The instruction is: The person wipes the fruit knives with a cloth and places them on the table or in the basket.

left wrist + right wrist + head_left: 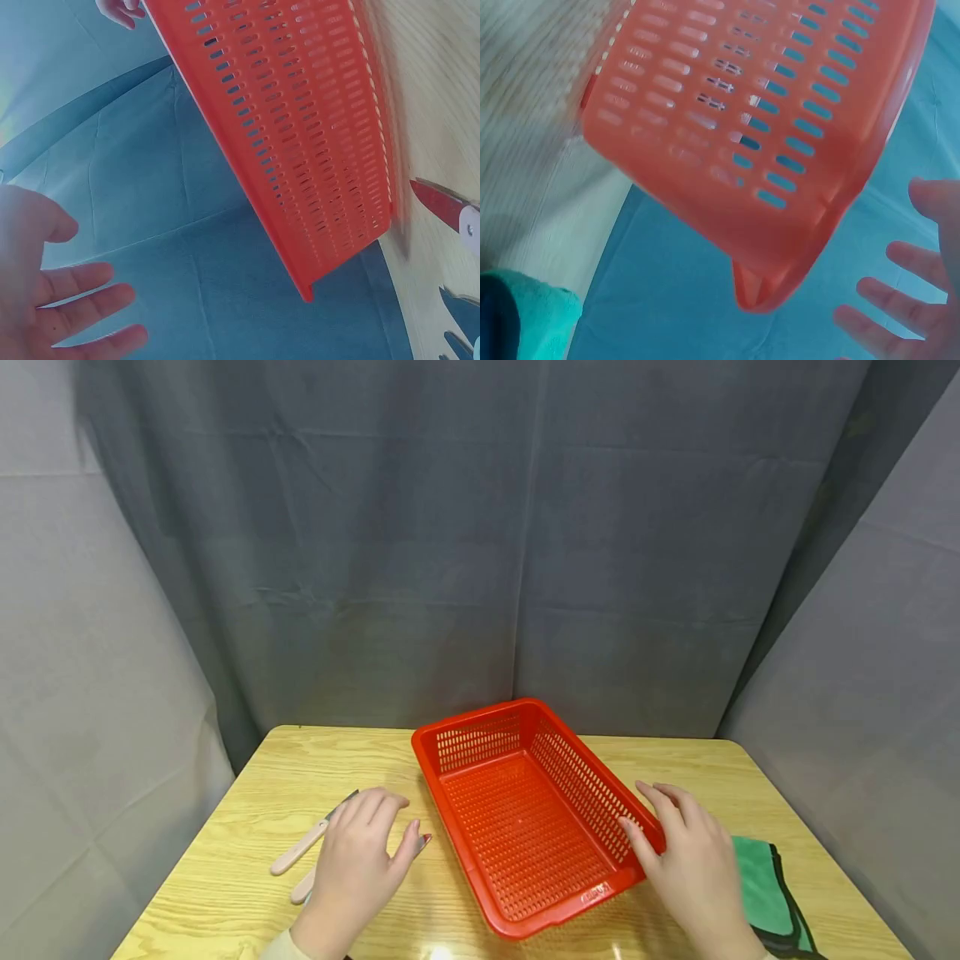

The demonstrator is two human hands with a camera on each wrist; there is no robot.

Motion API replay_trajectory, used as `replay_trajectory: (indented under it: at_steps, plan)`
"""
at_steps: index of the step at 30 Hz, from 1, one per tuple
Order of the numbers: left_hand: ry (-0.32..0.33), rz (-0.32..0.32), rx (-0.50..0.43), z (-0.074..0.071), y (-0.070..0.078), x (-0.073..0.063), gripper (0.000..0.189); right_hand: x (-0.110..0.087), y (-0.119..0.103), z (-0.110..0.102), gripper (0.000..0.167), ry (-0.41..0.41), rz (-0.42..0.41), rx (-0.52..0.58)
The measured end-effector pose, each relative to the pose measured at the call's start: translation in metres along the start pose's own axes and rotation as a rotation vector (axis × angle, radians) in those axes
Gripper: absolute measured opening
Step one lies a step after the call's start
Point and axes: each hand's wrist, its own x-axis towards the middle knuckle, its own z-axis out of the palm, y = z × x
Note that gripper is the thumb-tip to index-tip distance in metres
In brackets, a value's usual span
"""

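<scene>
A red plastic basket (pixel 525 814) with slotted walls stands at an angle on the table, and nothing lies inside it. To its left is my left hand (pixel 358 856), fingers relaxed, above some knives and apart from the basket in the left wrist view. One knife (pixel 300 849) with a pale handle lies beside that hand; another, with a reddish blade (pixel 439 201), is partly covered by it in the head view. My right hand (pixel 693 864) hovers by the basket's right near corner, fingers spread. A gap separates it from the rim (pixel 870 161) in the right wrist view.
A folded green cloth (pixel 761 881) with dark edging lies right of my right hand. Dark pointed tips (pixel 459 311) show near the knife in the left wrist view. Grey curtains (pixel 480 552) enclose the wooden table (pixel 360 752) at the back and both sides.
</scene>
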Motion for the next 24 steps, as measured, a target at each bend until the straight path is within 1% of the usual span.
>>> replay_trajectory:
  at_steps: [4,8,12,15,19,22,24]
  plan:
    - [0.014,0.001,-0.007,-0.003,0.0,0.001,0.018,-0.001,0.004,-0.003,0.053,0.034,-0.007,0.01]
    - [0.002,-0.009,-0.014,-0.004,-0.002,-0.001,0.017,-0.002,0.011,-0.006,0.049,0.052,-0.009,0.01]
    - [-0.005,-0.018,-0.023,-0.004,-0.005,-0.003,0.017,-0.002,0.019,-0.009,0.049,0.052,-0.001,0.004]
    - [-0.006,-0.021,-0.028,-0.004,-0.006,-0.003,0.017,-0.003,0.028,-0.011,0.05,0.034,-0.009,0.0]
    - [-0.008,-0.021,-0.032,-0.005,-0.007,-0.004,0.016,-0.003,0.044,-0.013,0.048,-0.042,-0.012,-0.034]
    - [-0.013,-0.023,-0.033,-0.005,-0.007,-0.005,0.017,-0.004,0.062,-0.016,0.049,-0.15,0.025,-0.074]
    - [-0.019,-0.025,-0.032,-0.004,-0.008,-0.005,0.016,-0.004,0.074,-0.018,0.049,-0.242,0.06,-0.103]
